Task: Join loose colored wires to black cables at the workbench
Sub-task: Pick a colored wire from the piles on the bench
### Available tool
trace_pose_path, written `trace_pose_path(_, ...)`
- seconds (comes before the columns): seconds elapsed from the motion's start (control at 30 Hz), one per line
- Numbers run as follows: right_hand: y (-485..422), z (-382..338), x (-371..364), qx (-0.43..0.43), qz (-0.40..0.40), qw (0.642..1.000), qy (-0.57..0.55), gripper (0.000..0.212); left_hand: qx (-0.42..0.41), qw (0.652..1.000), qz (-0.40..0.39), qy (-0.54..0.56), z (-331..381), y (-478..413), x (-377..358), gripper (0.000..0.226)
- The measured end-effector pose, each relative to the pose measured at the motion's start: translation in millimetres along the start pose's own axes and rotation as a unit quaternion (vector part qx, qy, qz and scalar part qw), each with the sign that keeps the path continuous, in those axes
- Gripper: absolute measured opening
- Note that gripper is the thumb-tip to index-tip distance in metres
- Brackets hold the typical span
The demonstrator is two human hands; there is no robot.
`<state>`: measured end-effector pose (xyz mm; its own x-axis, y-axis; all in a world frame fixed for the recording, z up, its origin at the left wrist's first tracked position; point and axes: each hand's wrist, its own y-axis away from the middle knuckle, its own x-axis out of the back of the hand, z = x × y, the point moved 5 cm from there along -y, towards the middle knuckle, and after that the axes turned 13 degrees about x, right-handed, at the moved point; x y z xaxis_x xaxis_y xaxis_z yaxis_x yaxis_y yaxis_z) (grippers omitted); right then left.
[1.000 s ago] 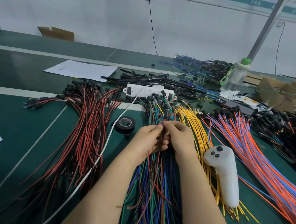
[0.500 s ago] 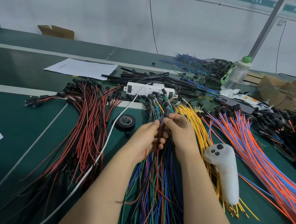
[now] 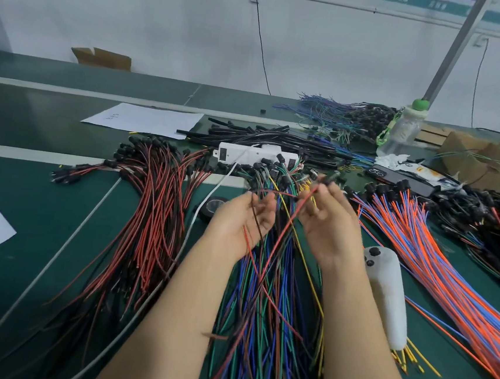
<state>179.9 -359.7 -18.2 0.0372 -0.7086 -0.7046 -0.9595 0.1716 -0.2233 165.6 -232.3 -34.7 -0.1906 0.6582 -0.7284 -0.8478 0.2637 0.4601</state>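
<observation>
My left hand (image 3: 244, 222) and my right hand (image 3: 328, 224) are raised above the mixed bundle of green, blue, red and black wires (image 3: 263, 328) in the middle of the bench. My right hand pinches a black plug (image 3: 330, 178) with a red wire (image 3: 288, 223) trailing down from it. My left hand holds thin red and dark wires (image 3: 253, 220) in its curled fingers; a red strand runs between the two hands. A yellow wire (image 3: 306, 256) crosses between my forearms.
Red-and-black leads (image 3: 154, 220) lie to the left, orange-and-blue wires (image 3: 436, 268) to the right, black cables (image 3: 278, 140) behind. Also here: a white power strip (image 3: 258, 155), a tape roll (image 3: 215, 206), a white controller (image 3: 385, 297), a bottle (image 3: 404, 127) and paper (image 3: 145, 119).
My hands have lifted off the bundle and moved apart. The right hand has raised a black plug with its red wire; the left has drawn out thin wires.
</observation>
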Motion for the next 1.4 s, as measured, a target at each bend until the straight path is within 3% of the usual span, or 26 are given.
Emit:
trace_pose_path(0.13,0,-2,26,0.002,0.162,0.987,-0.024,0.019,-0.017,0.993,-0.094,0.069,31,37,-19,0.034)
trace_pose_path(0.27,6,10,32,-0.036,0.181,0.979,0.092,0.011,-0.093,0.982,-0.160,0.040,87,92,-45,0.056)
trace_pose_path(0.33,7,14,24,-0.065,0.139,0.978,0.140,0.015,-0.157,0.979,-0.119,-0.047,116,117,-49,0.052)
trace_pose_path(0.4,5,15,20,-0.081,0.085,0.964,0.238,0.021,-0.217,0.956,0.008,-0.198,134,126,-41,0.041)
trace_pose_path(0.43,4,13,19,-0.081,0.053,0.939,0.329,0.024,-0.232,0.924,0.094,-0.290,140,124,-34,0.038)
trace_pose_path(0.5,4,8,17,-0.067,-0.003,0.867,0.495,0.021,-0.227,0.801,0.272,-0.483,144,111,-13,0.037)
trace_pose_path(0.57,7,4,11,-0.054,-0.038,0.832,0.551,0.012,-0.194,0.663,0.391,-0.608,143,88,14,0.037)
trace_pose_path(0.6,7,3,9,-0.044,-0.052,0.827,0.558,0.017,-0.158,0.623,0.420,-0.641,137,76,29,0.037)
trace_pose_path(0.7,9,3,4,-0.038,-0.056,0.879,0.473,0.015,-0.047,0.561,0.452,-0.692,102,51,63,0.048)
trace_pose_path(0.77,6,3,-4,-0.030,-0.052,0.911,0.409,0.007,-0.097,0.527,0.451,-0.714,83,42,57,0.058)
trace_pose_path(0.8,4,2,-11,-0.020,-0.057,0.924,0.377,0.007,-0.172,0.531,0.421,-0.715,73,37,43,0.057)
trace_pose_path(0.83,3,3,-19,-0.013,-0.065,0.940,0.334,0.010,-0.237,0.564,0.358,-0.705,63,33,26,0.053)
trace_pose_path(0.87,1,3,-28,-0.013,-0.074,0.957,0.281,0.013,-0.263,0.628,0.270,-0.681,51,29,9,0.047)
trace_pose_path(0.93,-2,5,-40,-0.018,-0.091,0.972,0.214,0.016,-0.188,0.771,0.105,-0.599,21,20,-15,0.032)
trace_pose_path(0.97,-4,5,-41,-0.010,-0.096,0.967,0.237,0.017,-0.149,0.824,0.072,-0.542,13,15,-18,0.027)
trace_pose_path(1.0,-8,3,-37,0.011,-0.097,0.943,0.318,0.019,-0.130,0.861,0.078,-0.486,12,11,-16,0.025)
trace_pose_path(1.03,-11,0,-29,0.037,-0.098,0.891,0.442,0.023,-0.123,0.892,0.099,-0.424,15,6,-9,0.026)
trace_pose_path(1.1,-12,-4,-10,0.046,-0.102,0.740,0.663,0.033,-0.095,0.956,0.106,-0.257,22,0,6,0.030)
trace_pose_path(1.13,-10,-1,0,0.016,-0.107,0.688,0.718,0.036,-0.079,0.976,0.094,-0.177,26,-3,11,0.031)
trace_pose_path(1.2,-3,12,14,-0.048,-0.122,0.644,0.754,0.035,-0.081,0.986,0.089,-0.112,29,-6,20,0.031)
trace_pose_path(1.27,0,17,17,-0.037,-0.107,0.647,0.754,0.029,-0.106,0.978,0.099,-0.152,25,-9,27,0.028)
trace_pose_path(1.33,-1,5,18,0.020,-0.046,0.675,0.737,0.022,-0.129,0.960,0.119,-0.219,19,-13,34,0.026)
trace_pose_path(1.4,-4,-12,23,0.061,0.013,0.670,0.739,0.020,-0.132,0.953,0.130,-0.238,16,-18,39,0.024)
